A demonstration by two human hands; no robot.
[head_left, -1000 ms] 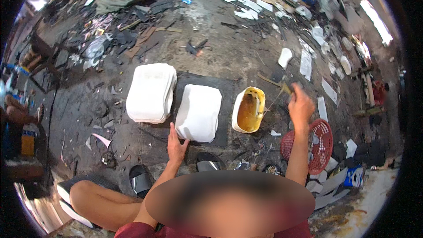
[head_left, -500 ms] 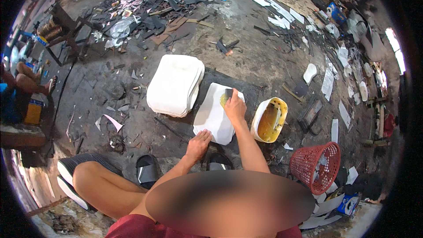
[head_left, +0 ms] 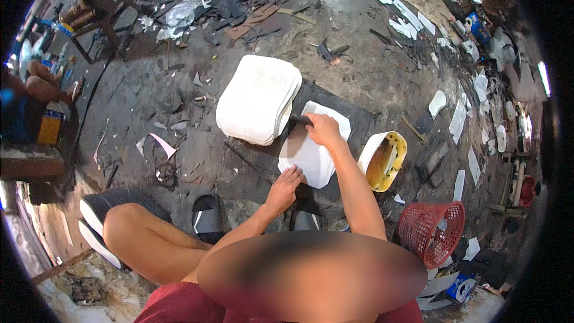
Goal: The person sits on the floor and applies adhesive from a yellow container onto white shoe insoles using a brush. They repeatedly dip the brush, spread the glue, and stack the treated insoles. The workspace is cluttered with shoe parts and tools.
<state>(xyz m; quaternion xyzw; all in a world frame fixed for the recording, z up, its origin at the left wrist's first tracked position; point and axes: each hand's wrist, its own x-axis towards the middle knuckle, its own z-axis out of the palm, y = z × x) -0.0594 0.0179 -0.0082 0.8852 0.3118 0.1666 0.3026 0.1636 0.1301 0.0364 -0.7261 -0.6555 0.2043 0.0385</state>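
Note:
A small stack of white sheets (head_left: 308, 158) with cut corners lies in front of me on a dark mat (head_left: 353, 107). My left hand (head_left: 287, 185) rests on its near left edge with the fingers stretched flat. On the far part of the top sheet, my right hand (head_left: 324, 129) is closed round a dark flat spreader (head_left: 304, 121), mostly hidden under the fingers. To the left sits a thicker pile of white sheets (head_left: 257, 98) with rounded corners. A cut-open white container (head_left: 369, 151) with yellow-brown glue (head_left: 379, 167) inside stands to the right.
A red perforated basket (head_left: 415, 227) leans near my right side. Dark slippers (head_left: 207, 215) lie before me. Dark and white scraps (head_left: 242, 15) litter the floor. Another person's legs (head_left: 48, 84) show at the far left beside a wooden bench (head_left: 33, 164).
My right hand and the spreader have moved to the far left edge of the sheet. The yellow glue patch seen earlier no longer shows. The whole view has shifted slightly.

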